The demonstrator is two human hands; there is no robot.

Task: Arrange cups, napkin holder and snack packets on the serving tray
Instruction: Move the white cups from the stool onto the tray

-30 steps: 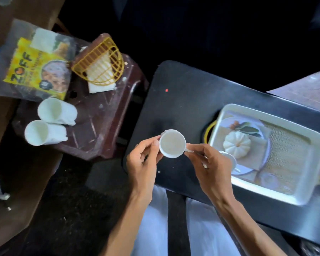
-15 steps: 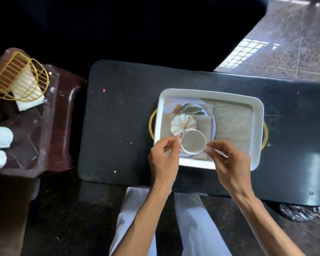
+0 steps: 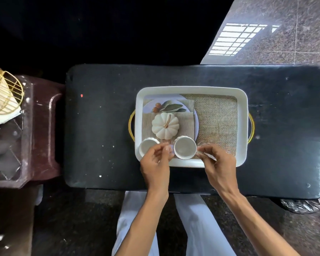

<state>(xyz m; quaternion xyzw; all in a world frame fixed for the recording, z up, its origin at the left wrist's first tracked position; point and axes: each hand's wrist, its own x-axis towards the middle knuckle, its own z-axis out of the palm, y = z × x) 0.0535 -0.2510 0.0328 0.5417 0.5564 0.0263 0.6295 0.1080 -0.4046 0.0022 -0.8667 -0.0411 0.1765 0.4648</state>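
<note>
Two small white scalloped ceramic cups sat side by side at the lower left of the white rectangular serving tray point(image 3: 244, 126), low in the frame's centre, on the black surface point(image 3: 103, 135). The right hand point(image 3: 217, 164) pinched the handle of the right cup point(image 3: 184, 150); the left hand point(image 3: 155, 163), fingers point(image 3: 163, 147) loosely curled and gripping nothing clearly, hovered by the left cup point(image 3: 147, 146). Such cups looked light, rigid, glazed-slick and chippable, best taken by handle or rim. The gold wire napkin holder point(image 3: 5, 93) waited at the left edge.
</note>
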